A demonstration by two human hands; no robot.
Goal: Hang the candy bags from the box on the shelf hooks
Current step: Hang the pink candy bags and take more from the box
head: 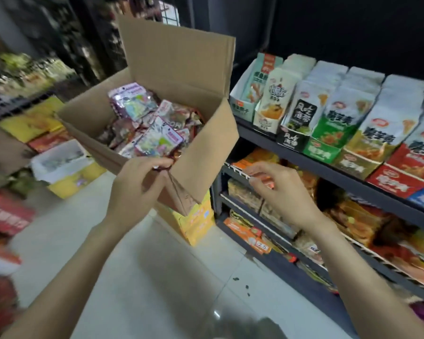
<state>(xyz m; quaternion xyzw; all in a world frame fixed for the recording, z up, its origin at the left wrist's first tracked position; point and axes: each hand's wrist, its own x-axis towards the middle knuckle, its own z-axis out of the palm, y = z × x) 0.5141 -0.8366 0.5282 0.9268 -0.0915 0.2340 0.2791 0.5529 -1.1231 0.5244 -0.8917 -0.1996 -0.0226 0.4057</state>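
Observation:
An open cardboard box [206,152] stands raised at the centre, its far flap upright. Several candy bags [157,138] in pink, purple and red wrappers fill it. My left hand [137,187] is at the box's near rim. Its fingers curl over the edge and pinch the end of a reddish candy bag [175,155]. My right hand [279,192] hovers to the right of the box, in front of the lower shelf. Its fingers are loosely curled and hold nothing. No shelf hooks can be made out; a wire grid [169,13] shows behind the box flap.
A dark shelf unit [328,179] on the right holds rows of snack packets [333,113], with orange packs on the tiers below. The box rests on a yellow carton [196,223]. More cartons and a white tub [59,160] stand on the tiled floor [157,277] at left.

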